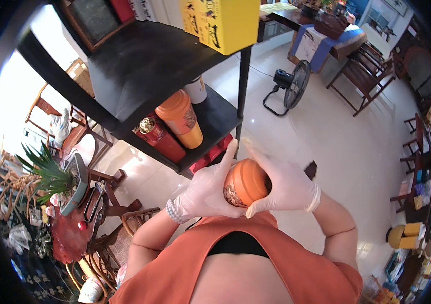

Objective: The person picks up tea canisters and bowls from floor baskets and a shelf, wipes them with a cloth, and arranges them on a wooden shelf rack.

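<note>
An orange lidded canister (251,180) with a dark ornate pattern on its side is held in front of my chest, its lid facing up. My left hand (213,186), in a pale thin glove, grips it from the left. From the right my right hand (289,182), gloved likewise, closes around it with the thumb near the lower edge. The canister's lower part is hidden. Beyond my hands, a similar orange and yellow canister (181,119) lies tilted in view on the lower board of a black shelf (219,110), beside a red box with a gold top (160,138) and a white canister (196,90).
A yellow box (230,26) bearing writing stands on the upper board. A black floor fan (295,87) is on the glossy tiled floor. To the left are a potted plant (65,180) and a red-brown table (69,233). A wooden armchair (365,76) stands far right.
</note>
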A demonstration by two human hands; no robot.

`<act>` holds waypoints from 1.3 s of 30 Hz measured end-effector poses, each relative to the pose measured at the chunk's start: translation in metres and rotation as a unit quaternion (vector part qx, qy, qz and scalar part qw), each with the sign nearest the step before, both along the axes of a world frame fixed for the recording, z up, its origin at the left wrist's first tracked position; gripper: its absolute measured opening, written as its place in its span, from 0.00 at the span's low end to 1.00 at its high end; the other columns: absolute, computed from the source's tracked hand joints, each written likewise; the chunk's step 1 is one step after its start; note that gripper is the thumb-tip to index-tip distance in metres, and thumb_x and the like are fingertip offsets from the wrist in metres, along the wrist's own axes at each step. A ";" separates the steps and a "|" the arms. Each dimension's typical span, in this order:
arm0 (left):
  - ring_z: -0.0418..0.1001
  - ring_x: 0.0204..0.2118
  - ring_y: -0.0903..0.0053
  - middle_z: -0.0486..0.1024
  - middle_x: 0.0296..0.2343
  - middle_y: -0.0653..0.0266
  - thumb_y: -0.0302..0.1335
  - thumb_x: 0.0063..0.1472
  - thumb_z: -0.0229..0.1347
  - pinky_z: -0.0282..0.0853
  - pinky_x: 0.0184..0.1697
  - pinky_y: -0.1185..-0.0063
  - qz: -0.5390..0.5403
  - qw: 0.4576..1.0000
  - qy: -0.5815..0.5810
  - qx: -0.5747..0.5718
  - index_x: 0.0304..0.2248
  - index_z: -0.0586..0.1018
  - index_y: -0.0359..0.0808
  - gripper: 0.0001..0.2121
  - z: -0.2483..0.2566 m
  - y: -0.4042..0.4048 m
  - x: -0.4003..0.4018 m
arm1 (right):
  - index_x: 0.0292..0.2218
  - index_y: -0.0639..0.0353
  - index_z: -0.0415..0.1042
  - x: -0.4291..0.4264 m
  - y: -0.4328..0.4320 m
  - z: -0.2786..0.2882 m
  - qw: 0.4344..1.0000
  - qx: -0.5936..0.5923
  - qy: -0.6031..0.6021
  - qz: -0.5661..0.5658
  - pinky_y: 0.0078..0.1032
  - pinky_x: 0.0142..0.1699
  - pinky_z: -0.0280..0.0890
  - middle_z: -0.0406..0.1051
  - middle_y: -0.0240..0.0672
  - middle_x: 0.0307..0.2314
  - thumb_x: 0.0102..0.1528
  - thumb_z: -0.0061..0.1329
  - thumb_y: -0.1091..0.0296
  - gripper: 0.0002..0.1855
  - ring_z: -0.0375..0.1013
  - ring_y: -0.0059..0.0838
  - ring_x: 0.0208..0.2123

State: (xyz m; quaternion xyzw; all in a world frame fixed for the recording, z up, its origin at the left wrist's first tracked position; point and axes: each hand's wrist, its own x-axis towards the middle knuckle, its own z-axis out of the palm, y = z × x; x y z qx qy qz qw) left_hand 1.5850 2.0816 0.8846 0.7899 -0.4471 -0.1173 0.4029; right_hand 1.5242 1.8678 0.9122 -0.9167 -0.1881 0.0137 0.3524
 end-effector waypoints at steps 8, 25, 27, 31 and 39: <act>0.74 0.28 0.57 0.73 0.29 0.47 0.42 0.35 0.65 0.69 0.34 0.71 -0.032 0.999 0.014 0.028 0.55 0.52 0.25 0.51 -0.011 -0.005 -0.017 | 0.51 0.64 0.59 -0.018 -0.005 0.006 0.987 0.010 0.163 -0.003 0.28 0.38 0.68 0.72 0.46 0.30 0.32 0.62 0.49 0.49 0.74 0.43 0.31; 0.52 0.59 0.58 0.63 0.50 0.54 0.41 0.34 0.71 0.34 0.61 0.57 -0.091 0.964 0.064 -0.242 0.51 0.61 0.37 0.45 -0.046 0.022 0.009 | 0.58 0.60 0.51 -0.026 -0.056 0.014 0.922 0.329 0.197 -0.050 0.23 0.50 0.59 0.63 0.34 0.44 0.31 0.65 0.60 0.56 0.64 0.23 0.43; 0.52 0.59 0.57 0.63 0.51 0.54 0.41 0.34 0.71 0.34 0.61 0.56 -0.100 0.977 0.056 -0.178 0.51 0.61 0.37 0.45 -0.038 0.024 0.013 | 0.58 0.60 0.51 -0.022 -0.050 0.018 0.922 0.336 0.190 -0.037 0.23 0.49 0.59 0.65 0.34 0.42 0.31 0.64 0.60 0.55 0.65 0.23 0.42; 0.51 0.59 0.55 0.63 0.51 0.54 0.41 0.35 0.71 0.33 0.60 0.55 -0.112 0.962 0.060 -0.244 0.52 0.61 0.38 0.45 -0.049 0.023 0.012 | 0.57 0.61 0.53 -0.020 -0.050 0.018 0.963 0.250 0.101 -0.007 0.23 0.46 0.62 0.67 0.36 0.40 0.30 0.64 0.57 0.54 0.68 0.26 0.39; 0.65 0.50 0.69 0.65 0.48 0.55 0.37 0.31 0.70 0.58 0.55 0.73 -0.098 0.970 0.211 -0.065 0.54 0.58 0.30 0.50 -0.036 0.019 0.006 | 0.55 0.64 0.54 -0.015 0.003 0.054 0.984 -0.165 -0.004 0.074 0.30 0.39 0.67 0.68 0.43 0.40 0.34 0.63 0.45 0.53 0.72 0.43 0.35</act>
